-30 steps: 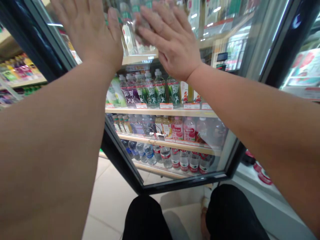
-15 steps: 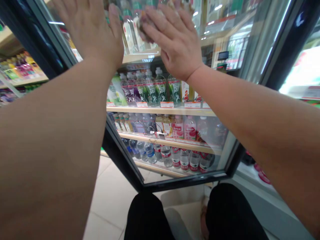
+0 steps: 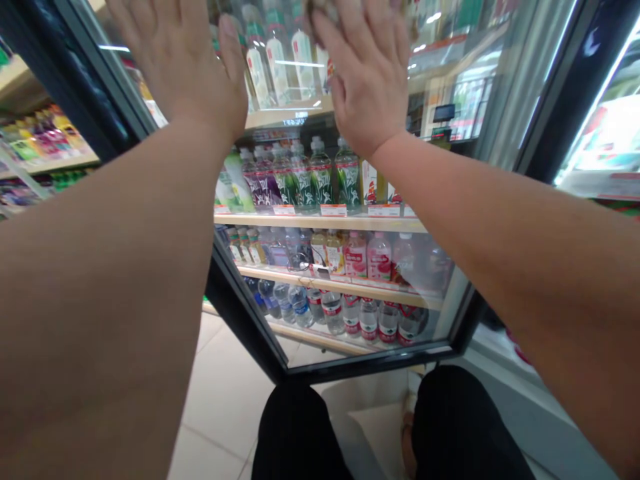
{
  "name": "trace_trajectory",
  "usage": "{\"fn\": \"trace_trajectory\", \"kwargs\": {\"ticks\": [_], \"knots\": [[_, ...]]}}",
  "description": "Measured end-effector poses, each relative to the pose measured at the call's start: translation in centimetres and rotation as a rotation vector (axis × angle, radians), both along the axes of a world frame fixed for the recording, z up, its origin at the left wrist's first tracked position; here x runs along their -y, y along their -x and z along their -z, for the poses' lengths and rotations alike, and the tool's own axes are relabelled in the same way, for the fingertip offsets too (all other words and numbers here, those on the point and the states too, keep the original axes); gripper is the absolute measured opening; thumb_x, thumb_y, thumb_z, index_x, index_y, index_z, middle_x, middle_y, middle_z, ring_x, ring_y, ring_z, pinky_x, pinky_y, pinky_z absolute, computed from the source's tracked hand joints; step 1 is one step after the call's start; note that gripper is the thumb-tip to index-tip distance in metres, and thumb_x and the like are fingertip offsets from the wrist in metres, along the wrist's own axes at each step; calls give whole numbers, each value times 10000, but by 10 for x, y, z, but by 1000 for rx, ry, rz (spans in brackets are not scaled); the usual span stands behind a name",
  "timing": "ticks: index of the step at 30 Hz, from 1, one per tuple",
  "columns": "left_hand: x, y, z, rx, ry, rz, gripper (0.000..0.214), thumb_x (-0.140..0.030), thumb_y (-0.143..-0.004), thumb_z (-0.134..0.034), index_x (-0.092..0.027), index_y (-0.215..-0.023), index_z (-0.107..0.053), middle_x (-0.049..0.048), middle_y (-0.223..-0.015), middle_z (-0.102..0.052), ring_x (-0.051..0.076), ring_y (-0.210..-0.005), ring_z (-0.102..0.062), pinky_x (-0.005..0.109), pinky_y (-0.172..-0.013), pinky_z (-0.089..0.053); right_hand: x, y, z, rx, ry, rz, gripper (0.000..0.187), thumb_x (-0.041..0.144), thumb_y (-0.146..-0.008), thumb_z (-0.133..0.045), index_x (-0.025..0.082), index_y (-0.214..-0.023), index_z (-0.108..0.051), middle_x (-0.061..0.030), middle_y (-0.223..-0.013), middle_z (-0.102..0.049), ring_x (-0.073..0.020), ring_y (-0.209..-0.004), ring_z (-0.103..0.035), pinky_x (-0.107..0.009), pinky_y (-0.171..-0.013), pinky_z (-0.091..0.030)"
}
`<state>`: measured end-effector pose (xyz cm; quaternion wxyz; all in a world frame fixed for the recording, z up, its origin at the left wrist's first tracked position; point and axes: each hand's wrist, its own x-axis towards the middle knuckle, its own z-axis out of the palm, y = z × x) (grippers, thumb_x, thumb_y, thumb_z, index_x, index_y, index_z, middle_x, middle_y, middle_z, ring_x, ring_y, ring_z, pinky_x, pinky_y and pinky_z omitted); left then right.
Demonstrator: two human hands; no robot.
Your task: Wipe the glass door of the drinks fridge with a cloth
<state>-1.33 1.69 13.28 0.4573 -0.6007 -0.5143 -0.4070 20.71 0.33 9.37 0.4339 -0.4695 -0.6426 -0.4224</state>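
My left hand [image 3: 175, 60] lies flat against the glass of a dark-framed cooler door [image 3: 360, 363], fingers stretched upward and holding nothing. To its right, my right hand [image 3: 367, 73] presses a crumpled greyish cloth [image 3: 320, 12] on the same glass. Only a bit of the cloth shows past the fingers, at the top edge of the picture. Green-capped bottles [image 3: 280, 63] appear in the glass between the two hands. Below them come a row of green and purple drink bottles [image 3: 320, 173], then pink-labelled bottles [image 3: 379, 257].
Water bottles [image 3: 333, 312] line the lowest shelf in the glass. On the left stands a shelf of colourful drinks [image 3: 45, 137]. Pale floor tiles [image 3: 215, 393] lie below the door, and my black-clad knees [image 3: 300, 427] are close to its lower edge.
My right hand has moved up and a little to the right over the glass with the cloth, uncovering more of the bottles. My left hand stays in nearly the same place.
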Motion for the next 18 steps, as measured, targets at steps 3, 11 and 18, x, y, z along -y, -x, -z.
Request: {"fn": "trace_trajectory", "kwargs": {"ticks": [3,11,18], "knots": [[6,0,6,-73,-71,-38,631,-517,-1083,-163,-278,-1658,-61,-166,-1695,-58,-144,-1165,481,165,-1179,159,2,-1,-3,-298,35,109,822,-23,-863,-307,210,-1651,-290,14,-1699,-285,-279,-1600,-209,-538,-1341,-97],[7,3,10,-131,-151,-92,668,-601,-1061,-35,-283,-1647,-70,-182,-1679,-81,-146,-1243,425,254,-1271,-38,3,-13,12,264,-11,-350,597,216,-947,-376,285,-1529,-491,70,-1673,-337,-229,-1599,-221,-479,-1360,-98],[12,0,10,-121,-134,-96,668,-585,-1063,-33,-271,-1652,-67,-179,-1681,-87,-132,-1221,457,287,-1282,-83,-29,-11,-4,-375,-115,59,769,69,-867,-255,254,-1599,-401,49,-1665,-351,-208,-1585,-268,-437,-1345,-90]]}}
